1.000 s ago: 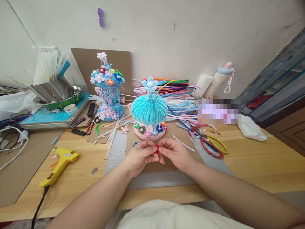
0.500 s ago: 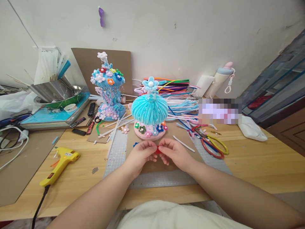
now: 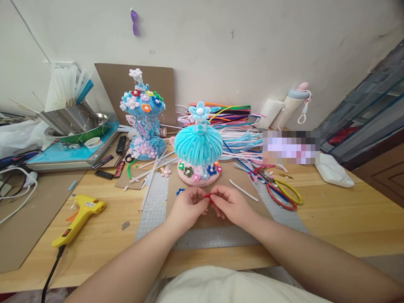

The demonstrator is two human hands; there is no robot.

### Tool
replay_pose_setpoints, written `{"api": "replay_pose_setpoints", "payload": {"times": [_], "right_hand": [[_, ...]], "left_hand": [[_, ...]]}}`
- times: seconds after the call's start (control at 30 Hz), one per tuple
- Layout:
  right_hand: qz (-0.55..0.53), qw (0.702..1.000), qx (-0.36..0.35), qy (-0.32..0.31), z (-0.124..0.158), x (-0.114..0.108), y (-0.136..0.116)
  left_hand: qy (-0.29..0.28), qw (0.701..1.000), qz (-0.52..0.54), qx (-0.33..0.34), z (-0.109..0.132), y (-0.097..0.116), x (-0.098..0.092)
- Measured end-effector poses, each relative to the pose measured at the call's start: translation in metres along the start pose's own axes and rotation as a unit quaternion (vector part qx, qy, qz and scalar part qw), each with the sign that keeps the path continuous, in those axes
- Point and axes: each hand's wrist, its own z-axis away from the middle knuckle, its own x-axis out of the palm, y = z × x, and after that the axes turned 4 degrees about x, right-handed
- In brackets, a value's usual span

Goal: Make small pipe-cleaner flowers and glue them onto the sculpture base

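Observation:
My left hand (image 3: pixel 188 207) and my right hand (image 3: pixel 229 204) meet over the grey cutting mat (image 3: pixel 217 237), fingers pinched together on a small red pipe-cleaner piece (image 3: pixel 208 196) between them. Just beyond my fingertips stands a blue dome-shaped pipe-cleaner ornament (image 3: pixel 198 145) on a pink base ringed with small flowers. A tiny blue piece (image 3: pixel 180 191) lies on the mat beside my left hand.
A taller blue flowered ornament (image 3: pixel 142 118) stands at the back left. Coloured pipe cleaners (image 3: pixel 232 114) are piled by the wall. Scissors with red and yellow handles (image 3: pixel 282 192) lie to the right, a yellow glue gun (image 3: pixel 79 218) to the left, white sticks (image 3: pixel 150 172) between.
Both hands have shifted slightly away from me toward the dome ornament, still pinching the red piece. Nothing else has moved.

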Motion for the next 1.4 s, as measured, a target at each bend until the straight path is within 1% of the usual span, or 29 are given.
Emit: {"api": "replay_pose_setpoints", "payload": {"times": [0.07,0.17,0.27,0.33,0.4,0.47,0.6,0.77,0.87,0.93,1.0,1.1,1.17,1.23,1.3,1.37,1.4], "right_hand": [[0.022,1.000,-0.010,-0.002,0.000,-0.001,-0.001],[0.070,0.997,-0.029,-0.020,0.001,-0.002,-0.003],[0.131,0.990,-0.050,-0.020,0.002,-0.003,-0.005],[0.170,0.983,-0.067,-0.015,0.002,-0.004,-0.004],[0.199,0.976,-0.086,-0.010,0.001,-0.004,-0.003],[0.209,0.973,-0.097,-0.006,0.001,-0.004,-0.002],[0.209,0.973,-0.102,-0.003,0.001,-0.001,0.000],[0.238,0.962,-0.131,0.029,0.005,0.005,0.001],[0.230,0.964,-0.127,0.029,0.006,0.005,-0.002],[0.182,0.979,-0.093,0.024,0.005,0.003,-0.005],[0.109,0.993,-0.050,0.016,0.003,0.000,-0.007],[0.024,1.000,-0.004,-0.006,-0.001,-0.004,-0.007],[0.012,1.000,0.019,-0.022,-0.003,-0.007,-0.006],[0.046,0.998,0.032,-0.038,-0.004,-0.013,-0.006],[0.133,0.990,0.020,-0.048,-0.005,-0.021,-0.006],[0.241,0.969,-0.003,-0.051,-0.006,-0.031,-0.008],[0.285,0.957,-0.007,-0.054,-0.006,-0.036,-0.010]], "left_hand": [[0.010,0.999,-0.028,0.010,0.000,-0.002,0.001],[0.022,0.999,-0.034,0.015,0.000,-0.005,0.000],[-0.001,0.996,-0.087,0.012,0.001,-0.005,-0.002],[-0.020,0.986,-0.160,0.043,0.002,-0.004,-0.003],[-0.032,0.968,-0.229,0.093,0.004,-0.003,-0.004],[-0.039,0.954,-0.270,0.123,0.006,-0.001,-0.005],[-0.049,0.947,-0.291,0.129,0.008,0.001,-0.004],[-0.043,0.946,-0.291,0.134,0.009,0.000,-0.002],[-0.032,0.956,-0.270,0.109,0.008,-0.002,-0.002],[-0.017,0.976,-0.208,0.065,0.007,-0.001,-0.003],[-0.018,0.993,-0.119,0.016,0.006,0.001,-0.002],[-0.033,0.999,-0.016,-0.029,0.003,0.004,-0.002],[-0.023,0.999,0.005,-0.032,0.002,0.005,-0.004],[0.002,1.000,-0.017,-0.016,0.000,0.006,-0.007],[0.035,0.996,-0.083,0.012,0.000,0.006,-0.012],[0.070,0.977,-0.197,0.044,0.000,0.006,-0.017],[0.082,0.959,-0.263,0.060,0.000,0.007,-0.020]]}}
